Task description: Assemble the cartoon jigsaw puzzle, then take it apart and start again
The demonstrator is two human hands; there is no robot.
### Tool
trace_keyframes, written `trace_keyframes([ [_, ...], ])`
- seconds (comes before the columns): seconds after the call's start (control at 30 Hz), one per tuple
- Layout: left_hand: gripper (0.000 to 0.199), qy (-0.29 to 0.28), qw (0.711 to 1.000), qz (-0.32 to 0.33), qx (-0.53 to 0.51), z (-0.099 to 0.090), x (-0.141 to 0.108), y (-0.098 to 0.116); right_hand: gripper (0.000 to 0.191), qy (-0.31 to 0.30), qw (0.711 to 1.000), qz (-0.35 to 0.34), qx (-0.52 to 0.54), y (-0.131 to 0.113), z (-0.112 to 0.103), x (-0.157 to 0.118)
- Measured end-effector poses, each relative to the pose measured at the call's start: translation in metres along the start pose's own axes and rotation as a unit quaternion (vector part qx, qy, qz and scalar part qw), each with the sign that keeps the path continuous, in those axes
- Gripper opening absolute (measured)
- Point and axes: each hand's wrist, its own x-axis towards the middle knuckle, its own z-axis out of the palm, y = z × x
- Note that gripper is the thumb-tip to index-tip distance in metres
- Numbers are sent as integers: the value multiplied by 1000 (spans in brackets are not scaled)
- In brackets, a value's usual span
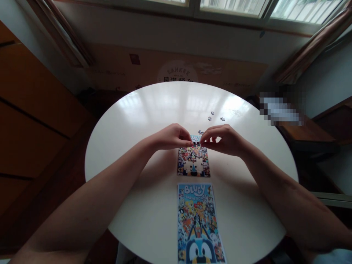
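A partly assembled jigsaw puzzle [193, 161] lies flat on the white oval table [110, 146], with a gap in its lower middle. At the puzzle's upper left edge, my left hand [177, 136] has its fingers pressed together. Across from it, my right hand [221, 138] pinches at the upper right edge. Whatever the fingertips of either hand hold is too small to make out. Below the puzzle lies a printed Bluey picture sheet [198, 220]. One loose piece [200, 131] sits beside my right fingertips.
Farther back on the table, right of centre, are three loose pieces [212, 113]. A wooden chair or bench [299, 128] stands past the table's right edge. Behind the table are a wall with a printed banner [110, 66] and a window [233, 7].
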Motion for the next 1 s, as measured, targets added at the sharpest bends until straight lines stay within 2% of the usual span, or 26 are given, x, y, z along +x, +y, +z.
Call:
trace_keyframes([
  [0.67, 20, 13, 1000, 6, -6, 3, 3, -2, 17, -4, 997, -30, -73, -6, -1, -1],
  [0.87, 21, -9, 1000, -5, 14, 2, 2, 1, 14, 3, 996, -46, -80, -4, 0, -1],
  [1.0, 21, -11, 998, 3, 57, 3, 1, 2, 11, -14, 996, -40, -76, -5, 1, -1],
])
